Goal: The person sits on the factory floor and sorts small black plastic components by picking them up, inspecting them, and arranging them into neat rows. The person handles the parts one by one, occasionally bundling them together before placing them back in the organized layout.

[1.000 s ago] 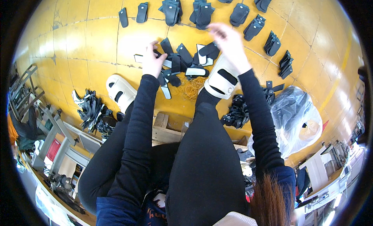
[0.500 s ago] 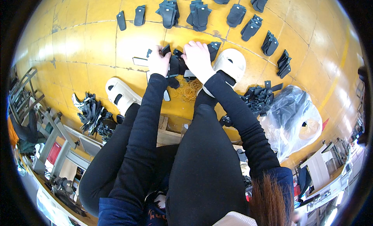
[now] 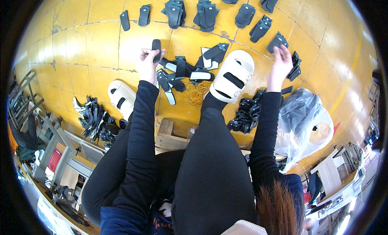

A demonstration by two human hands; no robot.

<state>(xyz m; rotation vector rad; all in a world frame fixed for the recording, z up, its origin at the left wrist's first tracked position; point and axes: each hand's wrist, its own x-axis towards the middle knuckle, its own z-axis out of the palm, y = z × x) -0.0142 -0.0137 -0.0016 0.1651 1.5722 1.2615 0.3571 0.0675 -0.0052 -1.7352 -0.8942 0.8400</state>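
Observation:
In my left hand (image 3: pixel 148 64), thumb and fingers pinch a flat black tongue-shaped piece (image 3: pixel 156 49), held upright above the floor. My right hand (image 3: pixel 281 65) is stretched out to the right, fingers closed on the lower edge of a dark tongue-shaped piece (image 3: pixel 276 42) over a small stack there; blur hides where the piece ends and the stack starts. Between my feet lie loose black pieces (image 3: pixel 180 68), some with white undersides showing. Beside them sits a heap of yellow rubber bands (image 3: pixel 197 93).
Stacks of black pieces (image 3: pixel 208 17) form an arc across the yellow floor (image 3: pixel 101 45). My cream slippers (image 3: pixel 233 76) flank the loose pieces. Black bundles lie in a left heap (image 3: pixel 97 119) and a right heap (image 3: pixel 245 113), the latter near a clear plastic bag (image 3: pixel 301 121). Wooden boards (image 3: pixel 171 134) lie below.
Both hands have left the loose pieces between my feet. The left moved slightly left, lifting a black piece; the right swung far right to a stack.

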